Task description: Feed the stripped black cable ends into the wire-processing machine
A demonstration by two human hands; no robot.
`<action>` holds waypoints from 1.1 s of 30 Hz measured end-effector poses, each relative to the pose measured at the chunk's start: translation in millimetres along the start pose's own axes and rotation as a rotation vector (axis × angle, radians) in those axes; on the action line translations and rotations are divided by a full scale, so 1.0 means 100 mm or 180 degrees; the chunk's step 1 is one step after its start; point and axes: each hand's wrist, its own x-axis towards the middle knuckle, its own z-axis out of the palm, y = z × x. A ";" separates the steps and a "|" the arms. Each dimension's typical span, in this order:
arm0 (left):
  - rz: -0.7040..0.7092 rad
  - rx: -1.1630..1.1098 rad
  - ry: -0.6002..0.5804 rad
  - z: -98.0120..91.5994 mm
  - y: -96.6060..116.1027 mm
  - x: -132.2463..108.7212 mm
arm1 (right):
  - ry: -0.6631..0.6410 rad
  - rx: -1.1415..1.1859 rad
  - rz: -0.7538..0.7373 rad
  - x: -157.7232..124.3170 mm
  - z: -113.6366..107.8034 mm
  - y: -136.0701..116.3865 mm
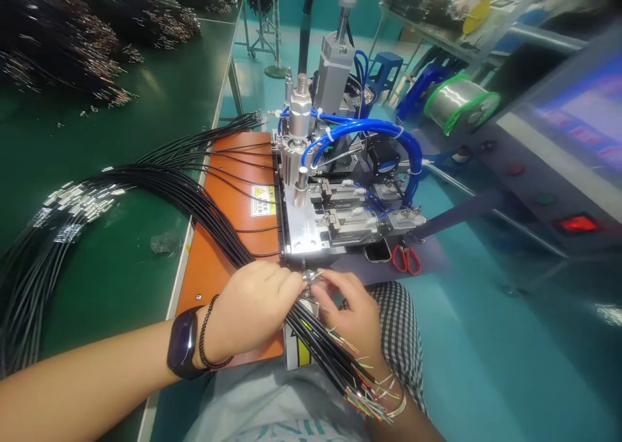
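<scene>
My left hand (260,302), with a dark band and a beaded bracelet at its wrist, is closed around a thick bundle of black cables (221,225). Below the fist the bundle slants down to the right. Its stripped ends (369,396) fan out in thin coloured wires over my right wrist. Close beside it, my right hand (352,309) is bent in a pinch, fingertips at a small shiny piece (311,275) by my left knuckles. What exactly those fingertips grip is too small to tell. Just beyond both hands stands a metal machine (301,225) with blue air hoses.
An orange plate (233,202) with a warning label adjoins the machine, cables crossing it. On the green table (146,111) lie cable heaps (63,46) and silvery cable ends (78,202). Red-handled scissors (406,259), a phone (378,251), a wire spool (461,104) and a control panel (549,189) are right.
</scene>
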 end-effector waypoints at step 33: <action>-0.0203 0.0291 -0.1451 -0.16 0.08 0.08 | -0.1004 0.1428 0.1668 0.13 -0.01 0.28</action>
